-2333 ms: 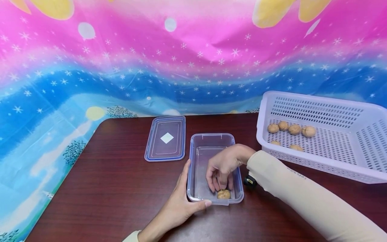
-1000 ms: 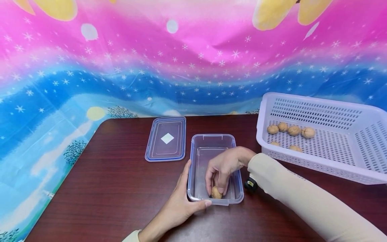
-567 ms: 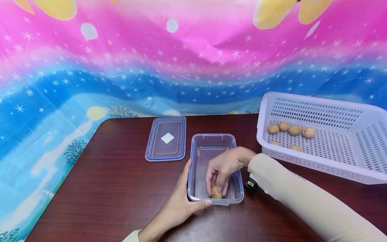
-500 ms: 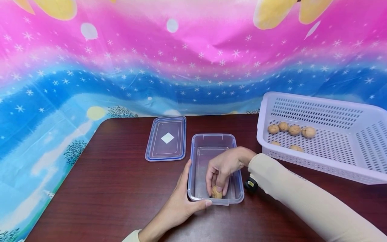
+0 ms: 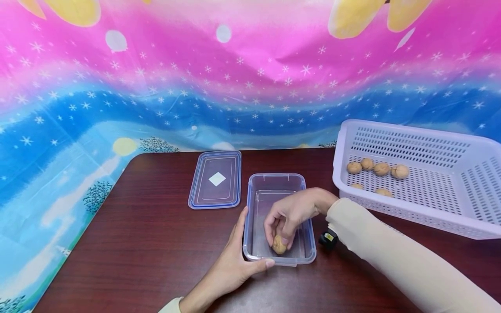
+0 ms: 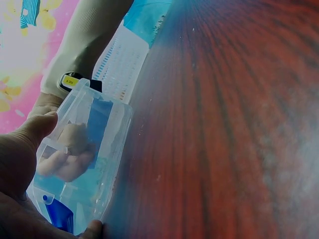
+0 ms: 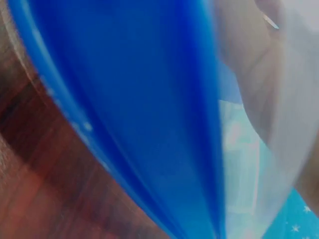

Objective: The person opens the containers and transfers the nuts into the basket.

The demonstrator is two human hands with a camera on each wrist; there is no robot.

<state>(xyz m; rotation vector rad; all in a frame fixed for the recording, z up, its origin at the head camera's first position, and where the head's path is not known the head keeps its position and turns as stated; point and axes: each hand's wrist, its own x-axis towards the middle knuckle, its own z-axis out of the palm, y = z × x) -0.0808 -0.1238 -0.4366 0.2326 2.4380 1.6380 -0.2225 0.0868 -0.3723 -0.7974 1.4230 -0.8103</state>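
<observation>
A clear plastic container (image 5: 275, 182) stands open on the dark wooden table. My right hand (image 5: 288, 217) reaches down into it and pinches a walnut (image 5: 279, 244) near the front wall. My left hand (image 5: 235, 265) grips the container's front left corner, thumb along the front rim. In the left wrist view the container (image 6: 107, 137) shows from the side, with the walnut (image 6: 75, 138) and my right hand's fingers (image 6: 62, 164) seen through its wall. The right wrist view is a blurred close-up of the container's blue rim (image 7: 124, 114).
The container's flat lid (image 5: 215, 179) lies to its left on the table. A white perforated basket (image 5: 442, 143) at the right holds several walnuts (image 5: 377, 169). A starry pink and blue cloth hangs behind the table (image 5: 137, 243).
My right hand has picked up the walnut from the container's front right, shifted it left and lifted it slightly. My left hand has stayed on the container.
</observation>
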